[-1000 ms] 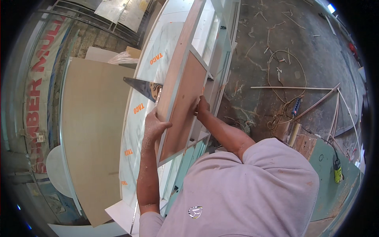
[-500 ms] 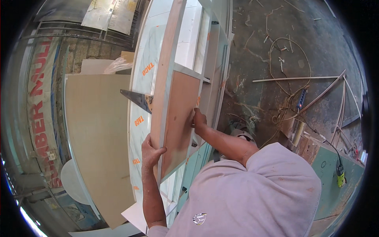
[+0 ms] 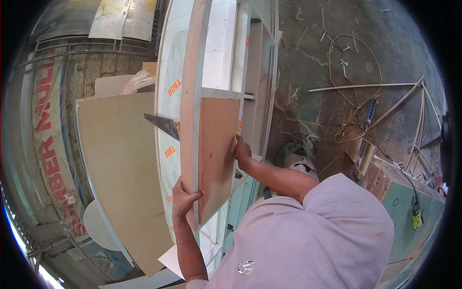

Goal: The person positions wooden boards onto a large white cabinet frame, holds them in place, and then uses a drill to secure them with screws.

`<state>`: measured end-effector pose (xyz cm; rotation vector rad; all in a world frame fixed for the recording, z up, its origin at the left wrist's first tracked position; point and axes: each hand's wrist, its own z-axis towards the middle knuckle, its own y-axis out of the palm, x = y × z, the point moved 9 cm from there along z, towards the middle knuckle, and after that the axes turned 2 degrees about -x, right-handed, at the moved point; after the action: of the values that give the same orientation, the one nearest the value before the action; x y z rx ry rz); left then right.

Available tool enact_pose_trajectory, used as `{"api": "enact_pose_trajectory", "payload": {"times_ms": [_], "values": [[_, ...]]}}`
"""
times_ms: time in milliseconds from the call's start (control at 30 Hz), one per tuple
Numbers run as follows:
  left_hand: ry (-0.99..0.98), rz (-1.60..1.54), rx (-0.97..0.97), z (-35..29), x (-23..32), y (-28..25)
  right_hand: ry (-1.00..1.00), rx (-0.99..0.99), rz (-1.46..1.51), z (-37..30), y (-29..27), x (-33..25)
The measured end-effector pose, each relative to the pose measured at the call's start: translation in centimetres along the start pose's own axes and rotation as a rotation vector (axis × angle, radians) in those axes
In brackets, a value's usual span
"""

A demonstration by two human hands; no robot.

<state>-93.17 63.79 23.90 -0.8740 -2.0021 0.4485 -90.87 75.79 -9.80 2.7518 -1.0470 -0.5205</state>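
Wide fisheye view from the head, downward onto the hands

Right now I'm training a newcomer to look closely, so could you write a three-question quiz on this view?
1. What does the left hand grip?
2. True or false: the saw blade shows to the left of the frame.
3. The power strip on the floor is: (a) red, (b) blue, (c) yellow.

Key: 1. The frame. 2. True. 3. b.
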Motion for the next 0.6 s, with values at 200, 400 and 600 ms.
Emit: {"api": "enact_pose_trajectory", "payload": {"times_ms": [200, 400, 600], "values": [[-0.004, -0.005, -0.076, -0.3, 0.2, 0.5, 0.084, -0.216, 0.411, -0.8, 0.0, 1.1], [0.094, -0.072, -0.129, -0.8, 1.0, 0.5, -0.178, -0.385, 0.528, -3.2, 1.2, -1.2], [0.101, -0.176, -0.143, -1.0, -0.7, -0.2, -0.052, -0.058, 0.144, 0.1, -3.4, 1.5]]}}
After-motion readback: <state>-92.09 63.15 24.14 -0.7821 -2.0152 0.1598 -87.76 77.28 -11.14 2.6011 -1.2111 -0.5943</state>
